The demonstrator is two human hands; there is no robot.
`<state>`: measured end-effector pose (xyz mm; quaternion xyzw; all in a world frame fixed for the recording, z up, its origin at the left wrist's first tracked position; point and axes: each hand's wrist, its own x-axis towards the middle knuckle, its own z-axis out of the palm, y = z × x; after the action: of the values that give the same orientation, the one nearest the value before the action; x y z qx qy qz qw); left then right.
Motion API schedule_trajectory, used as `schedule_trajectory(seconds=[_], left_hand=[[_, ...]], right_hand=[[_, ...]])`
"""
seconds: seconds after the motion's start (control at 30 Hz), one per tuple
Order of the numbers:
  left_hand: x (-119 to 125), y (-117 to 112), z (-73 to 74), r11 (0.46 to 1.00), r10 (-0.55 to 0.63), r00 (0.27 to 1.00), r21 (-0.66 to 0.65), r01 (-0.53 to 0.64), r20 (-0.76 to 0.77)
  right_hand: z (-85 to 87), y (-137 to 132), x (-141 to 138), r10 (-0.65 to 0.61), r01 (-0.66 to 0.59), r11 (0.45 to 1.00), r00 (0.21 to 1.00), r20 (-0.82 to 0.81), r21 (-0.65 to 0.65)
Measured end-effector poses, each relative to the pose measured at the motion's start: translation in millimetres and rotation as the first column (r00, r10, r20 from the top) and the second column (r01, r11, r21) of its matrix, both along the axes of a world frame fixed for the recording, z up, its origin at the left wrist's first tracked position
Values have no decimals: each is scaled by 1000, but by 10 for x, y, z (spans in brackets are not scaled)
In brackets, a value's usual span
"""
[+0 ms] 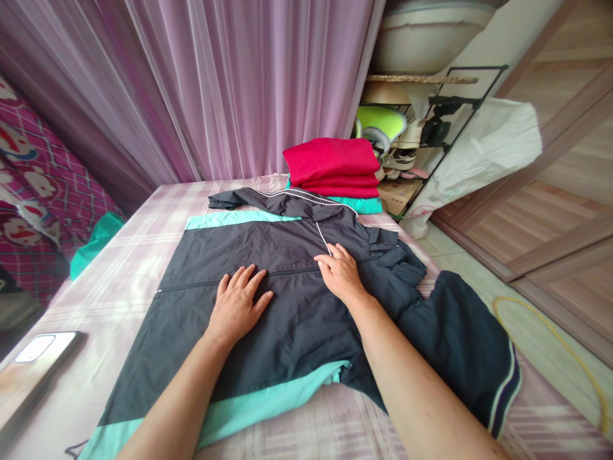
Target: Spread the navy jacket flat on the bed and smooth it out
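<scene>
A dark zip-up jacket [282, 326] with turquoise side panels lies spread front up, its hem to the left and its collar to the right. My left hand [238, 303] rests flat on it just below the zip line, fingers spread. Farther right, my right hand [340, 275] lies on the upper chest near a thin white piping line, fingers extended and holding nothing. The far sleeve [292, 201], with white stripes, is laid across the jacket's far side. At the right, navy fabric [460, 345] with a white-striped edge reaches toward the bed's edge; how it joins the jacket is unclear.
Folded red cloth [332, 166] sits on turquoise fabric behind the jacket. A phone [41, 370] lies at the left on the plaid sheet [138, 217]. Purple curtains [249, 83] hang behind. A shoe rack [460, 121] and a white plastic bag [488, 147] stand right, above a yellow cord [560, 342].
</scene>
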<state>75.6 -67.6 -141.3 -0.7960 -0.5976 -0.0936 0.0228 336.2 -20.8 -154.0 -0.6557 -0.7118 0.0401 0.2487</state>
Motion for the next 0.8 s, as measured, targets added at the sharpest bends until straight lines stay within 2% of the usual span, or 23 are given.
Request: schedule_trajectory(seconds=[0.37,0.8], left_hand=[[9,2,18,1000,5,1000,-12,-5,-2],[14,-14,30,1000,0,1000,-3,0,8]], right_hand=[[-26,13,17,7,-7,1000,1000,-13,30],[33,-4,-3,-9,9,1000,1000,12,-22]])
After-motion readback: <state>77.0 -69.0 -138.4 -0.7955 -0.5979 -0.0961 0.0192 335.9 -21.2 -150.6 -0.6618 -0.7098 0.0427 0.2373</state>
